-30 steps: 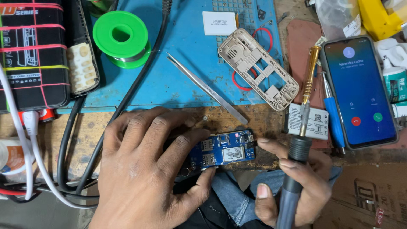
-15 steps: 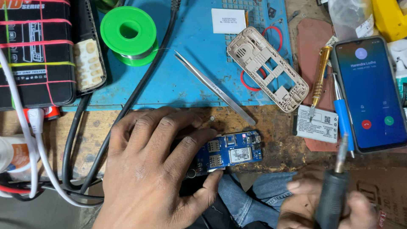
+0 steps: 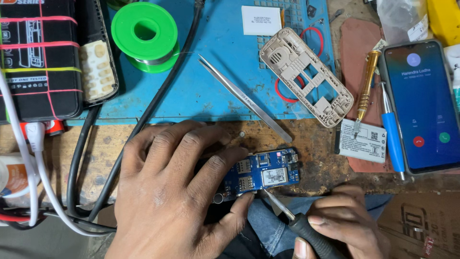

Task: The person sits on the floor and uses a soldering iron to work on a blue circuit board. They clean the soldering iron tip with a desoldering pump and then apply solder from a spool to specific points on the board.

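My left hand (image 3: 177, 192) lies flat over the left part of a small blue circuit board (image 3: 266, 171) and pins it to the wooden bench edge, thumb under the board's lower rim. My right hand (image 3: 345, 220) grips a black-handled soldering iron (image 3: 306, 230) at the lower right. Its thin metal tip touches the board's lower edge, close to my left thumb. A silver shield can sits on the board's right half.
Steel tweezers (image 3: 244, 98) and a beige phone frame (image 3: 306, 76) lie on the blue mat (image 3: 215, 57). A green solder spool (image 3: 144, 36) stands at the back. To the right lie a phone with a lit screen (image 3: 421, 105), a brass screwdriver (image 3: 366, 86), a white battery (image 3: 363, 140). Cables (image 3: 76, 158) run left.
My right hand dropped out toward the lower right with the soldering iron, then swung back left. The iron's tip now meets the board's lower edge. My left hand stayed put.
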